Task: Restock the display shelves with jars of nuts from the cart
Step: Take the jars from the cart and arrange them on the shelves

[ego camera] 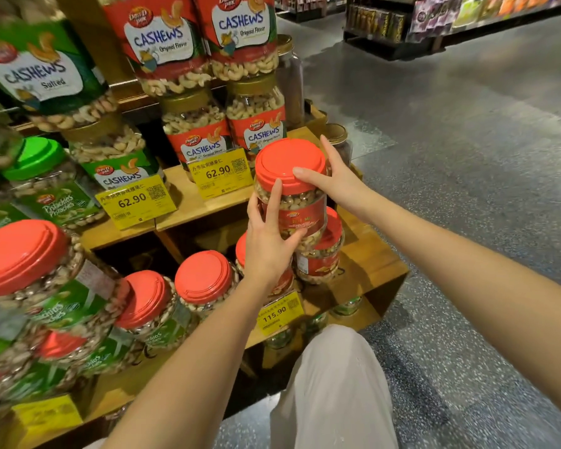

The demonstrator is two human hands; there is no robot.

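A clear jar of cashews [300,202] with a red lid and red label is held upright above the lower wooden shelf [373,260]. My left hand [268,244] grips its lower left side, fingers curled round the body. My right hand [332,179] grips the lid's right rim and upper side. The held jar sits over other red-lidded jars [324,254] standing on that shelf; whether it rests on them I cannot tell. More red-lidded jars [203,277] stand to the left on the same shelf.
Upper wooden shelves hold stacked cashew jars [195,124] with gold lids and yellow price tags [219,173]. Pistachio jars [49,286] crowd the left. A yellow tag [279,314] hangs on the lower shelf's edge. Speckled grey floor [467,189] stretches right; my knee [334,367] is below.
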